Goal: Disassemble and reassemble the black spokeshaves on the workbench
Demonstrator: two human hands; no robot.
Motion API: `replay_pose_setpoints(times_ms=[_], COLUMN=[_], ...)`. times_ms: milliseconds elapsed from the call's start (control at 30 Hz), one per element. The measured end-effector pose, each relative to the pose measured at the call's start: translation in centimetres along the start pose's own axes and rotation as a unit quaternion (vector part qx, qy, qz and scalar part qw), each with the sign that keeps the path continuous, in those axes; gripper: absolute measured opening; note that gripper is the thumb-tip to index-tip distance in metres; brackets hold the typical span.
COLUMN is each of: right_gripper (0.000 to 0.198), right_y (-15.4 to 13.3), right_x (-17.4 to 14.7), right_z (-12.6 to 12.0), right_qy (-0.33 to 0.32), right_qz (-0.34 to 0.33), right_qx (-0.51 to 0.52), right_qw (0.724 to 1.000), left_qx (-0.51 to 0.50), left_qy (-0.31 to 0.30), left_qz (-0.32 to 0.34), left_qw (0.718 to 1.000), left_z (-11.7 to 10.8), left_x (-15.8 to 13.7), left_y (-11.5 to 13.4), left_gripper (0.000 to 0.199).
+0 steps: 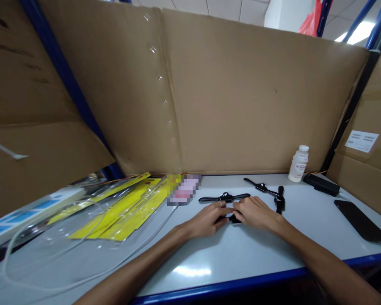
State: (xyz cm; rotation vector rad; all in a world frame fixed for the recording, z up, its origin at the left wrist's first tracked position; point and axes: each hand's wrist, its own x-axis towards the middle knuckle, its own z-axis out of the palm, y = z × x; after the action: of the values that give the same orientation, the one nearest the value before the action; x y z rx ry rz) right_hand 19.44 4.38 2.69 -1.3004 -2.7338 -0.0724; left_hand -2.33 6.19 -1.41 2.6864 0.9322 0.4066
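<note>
My left hand (209,218) and my right hand (253,211) meet over the middle of the table. Their curled fingers are closed on a black spokeshave (235,220), most of which they hide. Just behind my hands lies a second black spokeshave (225,198), its two handles pointing left and right. Farther back, to the right, another spokeshave (263,187) rests at a slant. Beside my right wrist, one more black spokeshave (279,201) points toward the table's front.
Yellow cards in clear plastic packaging (127,212) cover the left, crossed by a white cable (146,241). A blurred-out phone-like item (184,189) lies behind. On the right are a bottle (298,164), a black device (321,184) and a dark phone (362,222). Cardboard (241,101) walls the back.
</note>
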Motion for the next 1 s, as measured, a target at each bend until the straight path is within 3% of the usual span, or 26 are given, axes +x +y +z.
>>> replay_pose_setpoints(times_ms=[267,633,833,1000], right_gripper=[0.018,0.033,0.014,0.017], right_y=[0.0,1.3,0.6,0.3], right_x=[0.1,-0.1,-0.4,-0.2], right_z=[0.0,0.5,-0.1,0.6], right_qy=[0.011,0.022,0.038,0.047], right_qz=[-0.034,-0.067,-0.018,0.014], right_qx=[0.019,0.116,0.127,0.135], right_qw=[0.999,0.991,0.991,0.990], left_qx=[0.005,-0.004,-0.001,0.007], left_qy=[0.004,-0.011,-0.010,-0.006], left_qz=[-0.005,-0.012,-0.012,-0.011], left_qw=[1.000,1.000,1.000,1.000], left_z=[-0.1,-0.3,-0.1,-0.1], left_x=[-0.1,-0.1,-0.1,-0.1], left_y=[-0.1,0.1,-0.1,-0.2], left_gripper=[0.036,0.026,0.034,0.039])
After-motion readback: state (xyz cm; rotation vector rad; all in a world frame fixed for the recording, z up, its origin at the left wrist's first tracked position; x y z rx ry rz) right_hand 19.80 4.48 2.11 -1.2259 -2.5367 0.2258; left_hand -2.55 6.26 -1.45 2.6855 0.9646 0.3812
